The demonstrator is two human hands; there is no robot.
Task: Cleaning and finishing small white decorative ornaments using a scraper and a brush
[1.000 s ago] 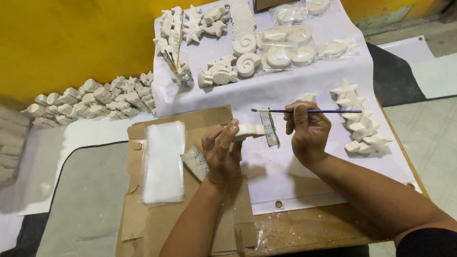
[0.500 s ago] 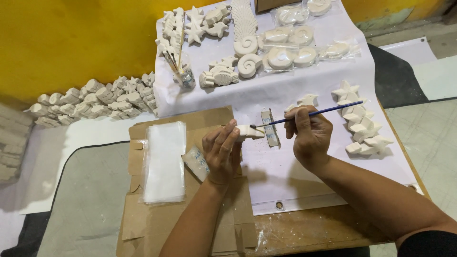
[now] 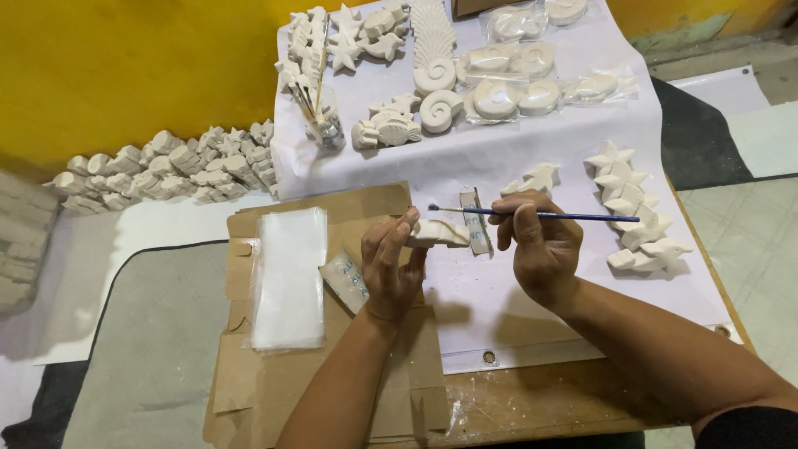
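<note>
My left hand (image 3: 389,268) holds a small white plaster figure (image 3: 440,234) above the brown cardboard sheet (image 3: 249,391). My right hand (image 3: 540,249) grips a thin blue-handled paintbrush (image 3: 573,217), held level, with its bristle tip just above the figure's left end. Between the two hands, a small flat strip (image 3: 475,220) lies on the white sheet (image 3: 515,299).
A stack of clear plastic bags (image 3: 288,277) lies on the cardboard. A glass jar of brushes (image 3: 327,125) stands behind. White plaster shells, fish and stars (image 3: 440,91) cover the white sheet, with a row of stars (image 3: 632,208) at right. More plaster pieces (image 3: 166,166) line the yellow wall.
The brush has levelled out and its tip has moved left, over the figure. My left hand has stayed in place with the figure.
</note>
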